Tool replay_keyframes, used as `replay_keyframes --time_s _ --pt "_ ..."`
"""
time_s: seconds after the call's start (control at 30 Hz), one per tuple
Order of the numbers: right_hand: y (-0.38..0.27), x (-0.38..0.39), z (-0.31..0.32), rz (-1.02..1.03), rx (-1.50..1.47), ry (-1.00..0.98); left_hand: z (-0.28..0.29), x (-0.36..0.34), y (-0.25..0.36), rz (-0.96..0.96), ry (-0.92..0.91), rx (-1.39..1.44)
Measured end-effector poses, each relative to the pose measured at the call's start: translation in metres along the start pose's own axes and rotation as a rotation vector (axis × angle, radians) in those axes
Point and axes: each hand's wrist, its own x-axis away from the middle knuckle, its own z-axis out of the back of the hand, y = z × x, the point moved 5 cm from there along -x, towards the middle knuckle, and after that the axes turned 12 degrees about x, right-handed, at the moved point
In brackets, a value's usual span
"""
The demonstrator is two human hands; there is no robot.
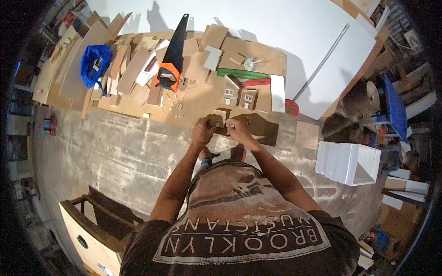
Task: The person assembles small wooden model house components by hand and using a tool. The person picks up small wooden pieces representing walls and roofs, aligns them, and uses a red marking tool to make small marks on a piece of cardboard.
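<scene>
At the near edge of the brown work board (258, 50), my left hand (201, 132) grips a small brown cardboard piece (215, 121). My right hand (235, 129) is closed at the piece's right side, fingertips pinched on it; finer detail is too small to make out. Just beyond stand two small cardboard house fronts (229, 96) with white window frames. Above them are a green strip (241, 72) and a red cutter (256, 83), beside a white rectangular piece (277, 93).
An orange-handled saw (168, 77), cardboard offcuts (129, 76) and a blue bag (95, 64) lie leftward. A metal ruler (322, 60) rests on the white board (313, 27). White stacked containers (347, 163) stand on the floor at right. A wooden cabinet (87, 234) is at lower left.
</scene>
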Motion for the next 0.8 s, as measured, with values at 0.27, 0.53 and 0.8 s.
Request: replay_keyframes --time_s 0.27,0.53,0.8 --pt "0.008 0.001 0.001 -0.031 -0.089 -0.03 -0.001 0.004 -0.018 -0.072 0.008 0.03" --pt "0.077 0.061 0.108 -0.111 0.228 0.515 0.015 0.097 -0.021 0.346 0.339 0.033" --pt "0.039 0.029 0.097 0.07 0.333 0.366 -0.02 0.165 -0.034 0.471 0.353 0.116"
